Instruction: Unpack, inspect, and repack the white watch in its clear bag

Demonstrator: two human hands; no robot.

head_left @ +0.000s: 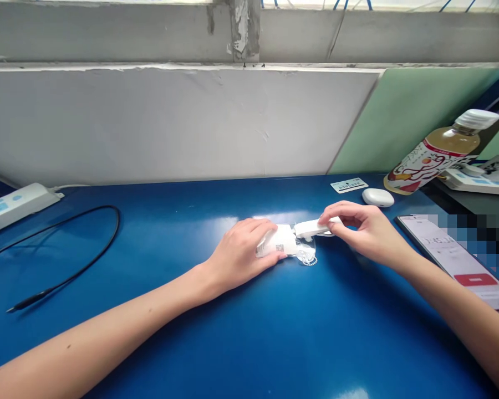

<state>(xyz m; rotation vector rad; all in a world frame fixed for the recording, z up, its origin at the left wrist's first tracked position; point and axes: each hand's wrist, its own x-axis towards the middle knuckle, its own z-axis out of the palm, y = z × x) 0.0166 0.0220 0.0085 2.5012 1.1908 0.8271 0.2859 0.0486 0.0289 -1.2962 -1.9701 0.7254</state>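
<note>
On the blue tabletop, my left hand (243, 246) is closed around a small white packet (286, 239) with a square printed code, its fingers over the top and the thumb along the near edge. A clear plastic piece with a beaded chain (307, 255) sticks out at the packet's right end. Between thumb and fingers, my right hand (363, 230) pinches a slim white piece (310, 228) just above that clear plastic. Whether the slim piece touches the packet, I cannot tell. My fingers partly cover both things.
Beyond my right hand lie a white earbud case (378, 197) and a printed card (349, 185). A drink bottle (436, 152) leans there. A phone (461, 266) lies to the right. Leftward are a black cable (117, 221) and a power strip (19, 206).
</note>
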